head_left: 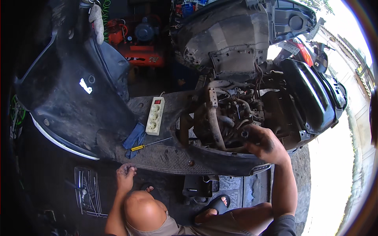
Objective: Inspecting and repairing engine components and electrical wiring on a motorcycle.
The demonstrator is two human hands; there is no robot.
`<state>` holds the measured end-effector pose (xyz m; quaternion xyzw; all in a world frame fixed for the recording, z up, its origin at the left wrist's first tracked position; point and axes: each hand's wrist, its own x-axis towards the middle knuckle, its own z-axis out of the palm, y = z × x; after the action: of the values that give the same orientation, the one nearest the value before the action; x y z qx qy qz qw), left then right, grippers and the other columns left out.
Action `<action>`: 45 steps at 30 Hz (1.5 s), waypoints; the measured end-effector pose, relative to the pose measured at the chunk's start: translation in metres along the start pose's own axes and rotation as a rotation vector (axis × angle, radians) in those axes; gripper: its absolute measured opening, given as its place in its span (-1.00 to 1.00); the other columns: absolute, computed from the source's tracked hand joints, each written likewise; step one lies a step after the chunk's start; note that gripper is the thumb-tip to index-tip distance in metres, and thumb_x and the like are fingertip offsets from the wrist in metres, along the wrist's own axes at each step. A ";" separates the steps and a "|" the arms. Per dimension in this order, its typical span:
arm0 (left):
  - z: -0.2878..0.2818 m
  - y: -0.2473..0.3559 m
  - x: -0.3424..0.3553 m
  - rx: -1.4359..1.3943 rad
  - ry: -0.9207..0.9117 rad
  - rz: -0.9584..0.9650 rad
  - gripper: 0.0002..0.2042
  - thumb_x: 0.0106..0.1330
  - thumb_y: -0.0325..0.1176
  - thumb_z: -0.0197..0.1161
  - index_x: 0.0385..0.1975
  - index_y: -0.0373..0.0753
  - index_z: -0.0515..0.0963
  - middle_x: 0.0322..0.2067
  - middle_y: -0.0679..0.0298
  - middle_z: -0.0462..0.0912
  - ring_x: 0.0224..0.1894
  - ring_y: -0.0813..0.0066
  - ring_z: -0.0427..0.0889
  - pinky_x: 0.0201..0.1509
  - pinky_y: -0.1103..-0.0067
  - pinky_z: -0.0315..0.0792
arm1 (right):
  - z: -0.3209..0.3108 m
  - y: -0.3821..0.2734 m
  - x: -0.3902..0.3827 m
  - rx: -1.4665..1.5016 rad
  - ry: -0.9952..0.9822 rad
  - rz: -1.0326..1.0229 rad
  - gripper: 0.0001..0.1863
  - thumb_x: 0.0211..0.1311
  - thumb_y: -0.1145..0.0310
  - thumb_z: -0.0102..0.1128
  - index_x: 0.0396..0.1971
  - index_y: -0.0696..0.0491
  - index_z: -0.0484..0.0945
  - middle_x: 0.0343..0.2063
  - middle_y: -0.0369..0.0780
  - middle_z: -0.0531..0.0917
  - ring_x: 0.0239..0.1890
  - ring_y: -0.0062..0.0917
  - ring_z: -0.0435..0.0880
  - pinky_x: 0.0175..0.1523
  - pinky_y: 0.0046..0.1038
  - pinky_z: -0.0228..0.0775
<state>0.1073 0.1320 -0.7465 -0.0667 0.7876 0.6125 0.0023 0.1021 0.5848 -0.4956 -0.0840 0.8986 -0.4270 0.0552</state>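
Note:
A dark scooter with its engine bay (240,106) uncovered lies across the view, hoses and frame tubes showing. Over the near side of that bay is my right hand (267,145), its blackened fingers closed around a small round hollow piece (244,134) that looks like metal. My left hand (126,173) is curled closed by the near edge of the ribbed footboard (169,159); what its fingers hold, if anything, is hidden. A yellow-handled screwdriver (138,148) rests on the footboard beside a blue cloth (135,135) and a white power strip (154,118).
The raised underside of the seat compartment (236,39) stands behind the engine. A red air compressor (138,55) is at the back. Down on the floor are a tray of tools (88,190) at left and a dark box-like part (197,187) near my feet.

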 end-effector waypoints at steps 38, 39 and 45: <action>-0.019 -0.097 -0.034 0.196 0.103 -0.042 -0.88 0.23 -0.53 0.13 -0.31 -0.37 0.59 -0.48 0.13 0.63 -0.45 0.43 0.62 -0.31 0.51 0.51 | 0.023 0.012 0.010 -0.104 0.153 -0.083 -0.69 0.16 0.53 0.26 -0.09 0.24 0.51 -0.37 -0.11 0.66 -0.32 -0.54 0.62 -0.19 -0.45 0.47; -0.017 -0.087 -0.037 0.190 0.103 -0.049 -0.87 0.22 -0.49 0.16 -0.31 -0.38 0.60 -0.43 0.07 0.65 -0.40 0.35 0.65 -0.26 0.45 0.52 | 0.026 0.005 0.007 0.042 0.152 -0.029 -0.68 0.15 0.56 0.26 -0.08 0.26 0.50 -0.32 -0.16 0.66 -0.26 -0.58 0.58 -0.13 -0.49 0.45; 0.023 -0.055 -0.014 0.294 0.010 -0.026 -0.83 0.29 -0.41 0.17 -0.22 -0.30 0.63 -0.28 0.05 0.70 -0.18 0.11 0.68 -0.03 0.36 0.50 | 0.001 0.036 -0.029 0.099 0.322 0.052 -0.51 0.22 0.52 0.19 0.16 0.27 0.38 -0.02 -0.13 0.59 0.11 -0.48 0.53 0.22 -0.46 0.31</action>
<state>0.1249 0.1427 -0.8042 -0.0790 0.8679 0.4902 0.0162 0.1272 0.6117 -0.5233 0.0117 0.8756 -0.4772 -0.0743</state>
